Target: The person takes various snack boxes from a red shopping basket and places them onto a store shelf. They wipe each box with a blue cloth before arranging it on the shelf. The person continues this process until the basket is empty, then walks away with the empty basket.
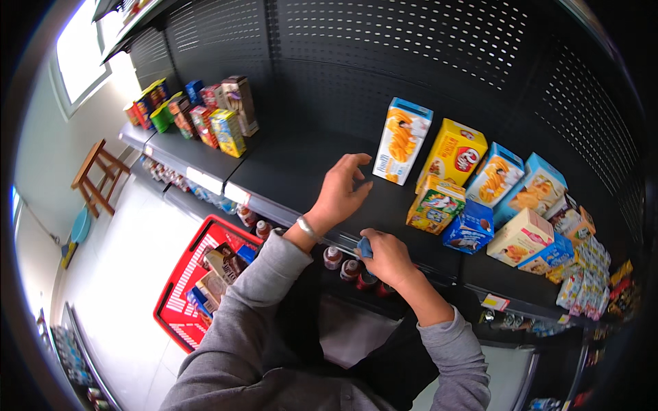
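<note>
My left hand [340, 192], with a silver bracelet at the wrist, reaches over the black shelf [293, 164]. Its thumb and fingers are apart with nothing between them. Just beyond the fingertips, an upright blue-and-white cookie box [402, 141] stands apart from them. At the shelf's front edge, my right hand [389, 257] grips a small blue cloth [365, 247], mostly hidden by the fingers. To the right stand a tall yellow box [455, 151], a smaller yellow-green box [436, 205] and a dark blue box [469, 228].
A red shopping basket [175, 313] holding several packages is on the floor at left. Snack boxes [226, 132] and cans stand at the shelf's far left. Bottles [333, 257] line the shelf below. Bagged snacks [586, 282] fill the right end. A wooden stool [95, 169] stands by the wall.
</note>
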